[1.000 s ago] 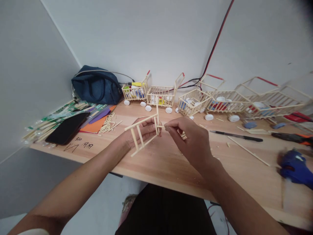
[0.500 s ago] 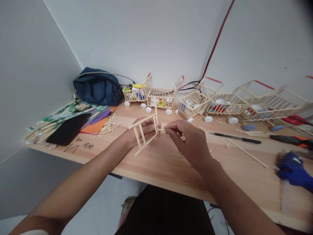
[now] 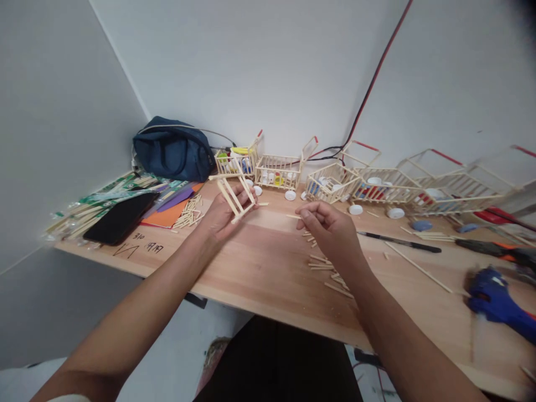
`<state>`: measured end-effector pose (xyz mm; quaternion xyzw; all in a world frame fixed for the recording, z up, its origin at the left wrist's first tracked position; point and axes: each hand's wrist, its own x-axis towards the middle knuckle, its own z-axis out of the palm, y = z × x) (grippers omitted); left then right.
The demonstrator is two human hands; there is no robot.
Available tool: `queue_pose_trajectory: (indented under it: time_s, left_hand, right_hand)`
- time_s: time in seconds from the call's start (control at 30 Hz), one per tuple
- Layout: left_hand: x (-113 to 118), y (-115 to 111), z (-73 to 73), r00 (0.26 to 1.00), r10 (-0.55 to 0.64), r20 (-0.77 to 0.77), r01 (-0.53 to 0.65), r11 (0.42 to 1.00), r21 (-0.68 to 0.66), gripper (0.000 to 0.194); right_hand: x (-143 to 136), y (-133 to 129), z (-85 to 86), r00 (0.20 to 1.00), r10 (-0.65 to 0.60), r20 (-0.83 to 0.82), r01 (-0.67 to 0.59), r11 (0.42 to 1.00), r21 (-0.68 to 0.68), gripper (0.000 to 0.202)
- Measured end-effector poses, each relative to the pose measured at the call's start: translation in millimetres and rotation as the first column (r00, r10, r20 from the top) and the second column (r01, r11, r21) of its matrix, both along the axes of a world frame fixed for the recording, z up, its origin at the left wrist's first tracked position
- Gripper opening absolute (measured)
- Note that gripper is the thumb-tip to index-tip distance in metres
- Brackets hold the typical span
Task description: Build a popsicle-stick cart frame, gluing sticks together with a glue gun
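My left hand (image 3: pixel 218 216) is closed around a small frame of pale wooden sticks (image 3: pixel 229 196), held tilted above the table with its rungs facing me. Between the thumb and forefinger of my right hand (image 3: pixel 331 228) is a short wooden stick (image 3: pixel 292 216), its tip pointing left. A gap separates this stick from the frame. Several cut sticks (image 3: pixel 321 267) lie on the table beneath and beside my right hand. The fingertips of my left hand are partly hidden behind the frame.
Several stick-built miniature carts (image 3: pixel 278 172) with white wheels line the wall. Left stand a blue bag (image 3: pixel 173 148), a phone (image 3: pixel 119 218) and a stick pile (image 3: pixel 188 215). Right lie a pen (image 3: pixel 400 241), a long stick (image 3: pixel 419 267), pliers (image 3: pixel 494 251) and a blue glue gun (image 3: pixel 496 298).
The frame has moved left and up in my left hand and turned. My right hand, with the short stick, has drawn away from it to the right.
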<state>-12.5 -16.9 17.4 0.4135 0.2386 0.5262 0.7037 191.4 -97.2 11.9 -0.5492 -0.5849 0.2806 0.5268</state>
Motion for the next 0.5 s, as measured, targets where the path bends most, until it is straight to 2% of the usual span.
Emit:
queue_pose_trajectory:
  time_s: [0.1,0.23,0.4,0.5]
  left_hand:
    - [0.4,-1.6,-3.2,1.000,-0.027,0.015,0.027,1.000,0.011,0.025]
    - [3.4,-8.8,-9.1,0.979,-0.205,-0.022,0.206,0.977,0.055,0.028]
    - [3.4,-18.8,-7.9,0.902,-0.423,-0.090,0.431,0.896,0.108,0.031]
    - [-0.4,-19.3,-7.5,0.878,-0.469,-0.099,0.479,0.866,0.144,0.031]
  right_hand:
    - [9.4,7.8,-10.9,0.999,-0.040,0.037,0.040,0.999,-0.002,0.027]
    - [17.4,20.0,-20.4,0.983,-0.047,0.177,0.051,0.999,-0.017,0.027]
    - [-2.1,38.3,-9.3,0.959,0.087,0.271,-0.072,0.995,-0.063,0.020]
    - [-31.2,57.5,2.3,0.950,0.177,0.258,-0.161,0.984,-0.081,0.016]
